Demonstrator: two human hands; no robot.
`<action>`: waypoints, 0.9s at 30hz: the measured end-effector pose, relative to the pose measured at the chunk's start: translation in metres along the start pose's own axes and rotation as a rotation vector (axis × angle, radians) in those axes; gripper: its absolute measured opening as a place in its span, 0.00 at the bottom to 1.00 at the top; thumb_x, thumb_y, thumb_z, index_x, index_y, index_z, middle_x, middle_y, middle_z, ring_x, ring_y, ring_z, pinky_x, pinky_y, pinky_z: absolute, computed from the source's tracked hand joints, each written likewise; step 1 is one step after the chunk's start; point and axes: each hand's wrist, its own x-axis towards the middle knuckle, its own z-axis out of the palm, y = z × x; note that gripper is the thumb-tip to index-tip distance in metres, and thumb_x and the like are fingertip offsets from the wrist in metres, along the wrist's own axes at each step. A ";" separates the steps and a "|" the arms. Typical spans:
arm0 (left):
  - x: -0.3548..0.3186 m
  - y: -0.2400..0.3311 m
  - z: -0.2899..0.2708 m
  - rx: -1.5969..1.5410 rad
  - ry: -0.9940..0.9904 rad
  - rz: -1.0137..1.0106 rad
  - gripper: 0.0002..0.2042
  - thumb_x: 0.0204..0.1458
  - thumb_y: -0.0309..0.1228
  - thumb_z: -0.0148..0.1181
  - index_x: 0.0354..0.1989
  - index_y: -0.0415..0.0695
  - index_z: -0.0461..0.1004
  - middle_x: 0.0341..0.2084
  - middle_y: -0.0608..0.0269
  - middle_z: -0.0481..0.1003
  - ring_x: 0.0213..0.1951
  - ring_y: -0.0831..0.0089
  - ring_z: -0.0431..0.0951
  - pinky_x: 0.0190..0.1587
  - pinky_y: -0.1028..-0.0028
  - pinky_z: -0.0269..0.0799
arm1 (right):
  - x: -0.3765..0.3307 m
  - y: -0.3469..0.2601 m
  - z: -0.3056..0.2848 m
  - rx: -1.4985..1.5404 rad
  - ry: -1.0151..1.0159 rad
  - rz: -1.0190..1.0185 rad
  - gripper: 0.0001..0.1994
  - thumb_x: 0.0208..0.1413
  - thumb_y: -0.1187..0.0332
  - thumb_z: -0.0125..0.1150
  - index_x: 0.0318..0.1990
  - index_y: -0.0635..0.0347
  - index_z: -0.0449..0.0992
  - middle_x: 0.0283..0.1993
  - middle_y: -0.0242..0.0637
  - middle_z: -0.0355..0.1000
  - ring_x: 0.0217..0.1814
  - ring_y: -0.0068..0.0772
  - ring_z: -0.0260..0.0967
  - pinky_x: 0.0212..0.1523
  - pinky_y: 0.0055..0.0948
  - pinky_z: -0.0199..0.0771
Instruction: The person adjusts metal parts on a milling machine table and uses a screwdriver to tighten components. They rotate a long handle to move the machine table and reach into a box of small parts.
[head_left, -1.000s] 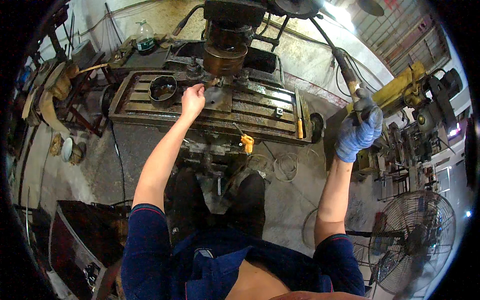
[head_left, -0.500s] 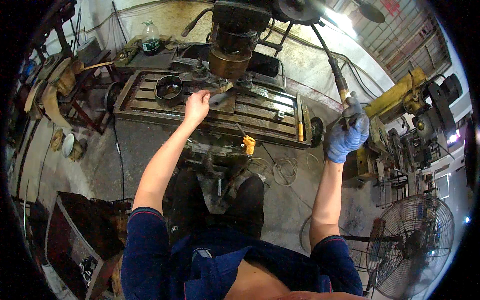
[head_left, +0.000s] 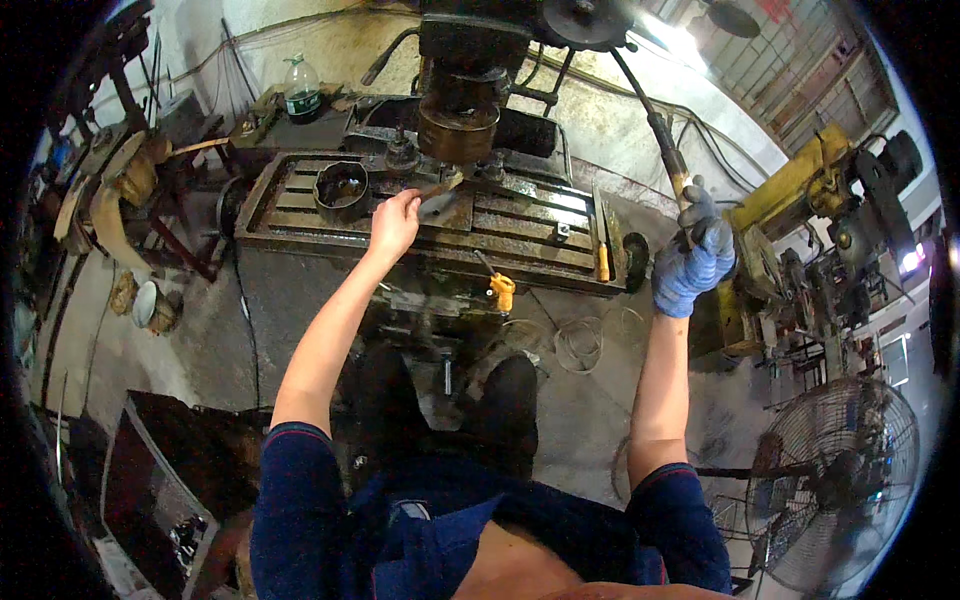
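A flat metal workpiece (head_left: 437, 197) is being pinched by the bare left hand (head_left: 394, 222) on the slotted machine table (head_left: 520, 225). At three o'clock, the feed lever (head_left: 655, 125) is being clamped by the gloved right hand (head_left: 692, 262).

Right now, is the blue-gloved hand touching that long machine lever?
Touching. The head view shows the right hand, blue-gloved, wrapped around the long lever, fingers closed over its handle.

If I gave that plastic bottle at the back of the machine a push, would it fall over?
Probably. The plastic bottle stands upright, tall and narrow, so it looks tippy. Being clear plastic, it is likely light and would slide or topple easily. Once down, its round body could roll along the ledge. How full it is cannot be told.
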 end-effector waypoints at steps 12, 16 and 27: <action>0.012 -0.015 0.007 -0.023 -0.091 -0.059 0.12 0.51 0.29 0.50 0.43 0.39 0.71 0.33 0.46 0.74 0.38 0.54 0.75 0.40 0.66 0.68 | 0.033 -0.016 0.010 -0.129 0.021 -0.092 0.17 0.52 0.59 0.52 0.21 0.66 0.70 0.25 0.40 0.68 0.40 0.42 0.68 0.59 0.52 0.53; 0.020 -0.043 0.017 0.010 -0.033 0.110 0.13 0.53 0.28 0.50 0.46 0.37 0.68 0.19 0.61 0.71 0.19 0.78 0.67 0.23 0.75 0.63 | 0.042 -0.006 0.005 -0.143 0.073 -0.113 0.18 0.53 0.58 0.52 0.21 0.66 0.71 0.22 0.38 0.67 0.35 0.38 0.69 0.47 0.38 0.63; 0.021 -0.020 0.016 -0.021 -0.009 -0.037 0.10 0.52 0.27 0.49 0.42 0.39 0.71 0.27 0.48 0.75 0.32 0.60 0.76 0.36 0.67 0.68 | 0.109 -0.025 0.016 -0.112 -0.073 -0.346 0.19 0.56 0.58 0.50 0.17 0.60 0.70 0.18 0.33 0.67 0.25 0.28 0.67 0.51 0.43 0.63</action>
